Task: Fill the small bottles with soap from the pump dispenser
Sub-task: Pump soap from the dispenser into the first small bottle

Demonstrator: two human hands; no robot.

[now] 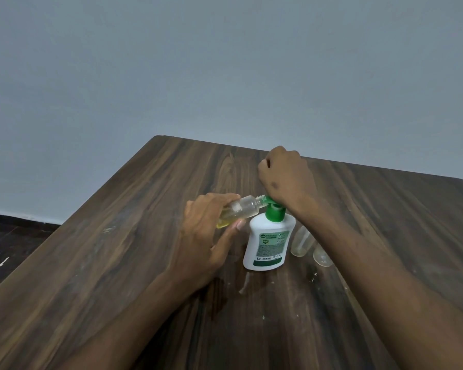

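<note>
The left hand holds a small clear bottle with its fingers curled around the lower part, and the bottle is tilted almost flat, with its open neck touching the green nozzle of the pump dispenser. A little yellow soap lies in the bottom end of this bottle, near the palm. The dispenser is white with a green pump head and a green label, and it stands upright on the dark wooden desk, near the middle. The right hand is above the pump head with its fingers curled into a loose fist, and its wrist area presses on the top of the pump; whether the fingers hold anything I cannot tell. Just to the right of the dispenser, two more clear small bottles stand on the desk, partly hidden behind the right forearm. Some wet marks and white spots show on the desk in front of the dispenser.
</note>
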